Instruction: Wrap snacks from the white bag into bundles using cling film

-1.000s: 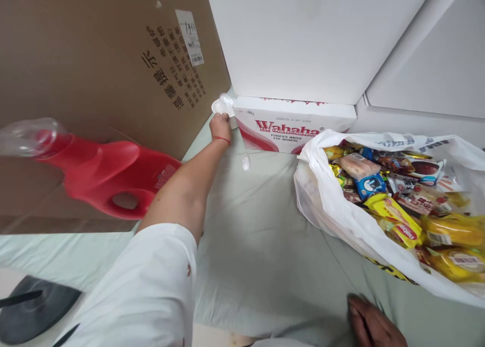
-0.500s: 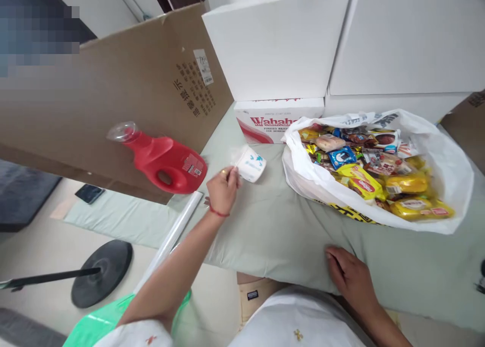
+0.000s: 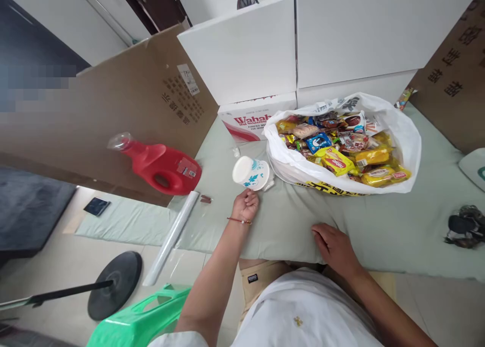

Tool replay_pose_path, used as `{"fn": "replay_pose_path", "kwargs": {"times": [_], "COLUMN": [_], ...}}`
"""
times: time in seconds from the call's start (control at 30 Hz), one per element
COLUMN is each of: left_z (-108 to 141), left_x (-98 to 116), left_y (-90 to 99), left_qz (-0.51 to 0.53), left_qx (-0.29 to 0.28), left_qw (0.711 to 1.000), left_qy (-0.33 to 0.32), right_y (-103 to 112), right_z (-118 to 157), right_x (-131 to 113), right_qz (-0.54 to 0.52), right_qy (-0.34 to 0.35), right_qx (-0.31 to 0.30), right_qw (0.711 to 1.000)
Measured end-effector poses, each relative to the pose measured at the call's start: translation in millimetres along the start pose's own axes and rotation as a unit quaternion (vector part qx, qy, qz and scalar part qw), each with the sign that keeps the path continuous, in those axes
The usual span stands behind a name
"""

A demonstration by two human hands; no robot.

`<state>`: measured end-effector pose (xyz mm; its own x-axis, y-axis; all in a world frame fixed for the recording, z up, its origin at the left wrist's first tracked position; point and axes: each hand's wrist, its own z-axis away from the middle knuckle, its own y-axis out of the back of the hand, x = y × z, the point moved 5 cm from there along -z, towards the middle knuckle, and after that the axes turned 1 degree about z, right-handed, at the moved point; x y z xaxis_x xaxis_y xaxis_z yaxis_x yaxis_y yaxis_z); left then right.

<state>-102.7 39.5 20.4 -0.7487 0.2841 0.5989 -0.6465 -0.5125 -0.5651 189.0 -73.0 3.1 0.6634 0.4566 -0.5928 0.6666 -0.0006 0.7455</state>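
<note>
A white paper cup (image 3: 257,176) with a blue leaf print is tilted over the bed-like surface, its round white end facing left. Clear plastic shows at its right end. My left hand (image 3: 245,205), a red bracelet at its wrist, has its fingers curled closed at the cup's lower edge; the exact grip is partly hidden. My right hand (image 3: 335,246) rests loosely closed by the near edge of the green sheet, with nothing seen in it. Just right of the cup stands a white plastic bag (image 3: 411,160) full of packaged snacks (image 3: 335,161).
A red detergent bottle (image 3: 166,167) leans at the left against a cardboard panel (image 3: 144,84). A clear roll (image 3: 172,238) lies across the left edge. Behind stand a Wahaha box (image 3: 246,122) and white boxes (image 3: 246,54). A green plastic stool (image 3: 140,316) is below left.
My left hand has moved right with the paper cup, which is turned so its white end faces left. The view has shifted; my right hand stays by the near edge.
</note>
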Motion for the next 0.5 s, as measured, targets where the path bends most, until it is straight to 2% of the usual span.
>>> {"fn": "replay_pose_path", "kwargs": {"times": [0.13, 0.27, 0.4, 0.5], "left_z": [9, 17, 28, 46], "left_x": [10, 25, 40, 47], "left_y": [13.8, 27.2, 38.2, 45.2], "left_qz": [0.037, 0.03, -0.028, -0.107], "left_qx": [-0.023, -0.029, -0.012, 0.013], "left_qw": [0.999, 0.997, 0.992, 0.98], "left_qy": [-0.026, -0.068, -0.122, -0.167], "right_y": [-2, -2, -1, 1], "right_z": [1, 1, -1, -3], "right_x": [2, 2, 2, 2], "right_qz": [-0.008, -0.016, -0.026, -0.046], "right_qy": [-0.007, -0.019, -0.03, -0.036], "right_qx": [-0.012, -0.019, -0.019, -0.011], "right_qw": [1.0, 1.0, 0.999, 0.998]}}
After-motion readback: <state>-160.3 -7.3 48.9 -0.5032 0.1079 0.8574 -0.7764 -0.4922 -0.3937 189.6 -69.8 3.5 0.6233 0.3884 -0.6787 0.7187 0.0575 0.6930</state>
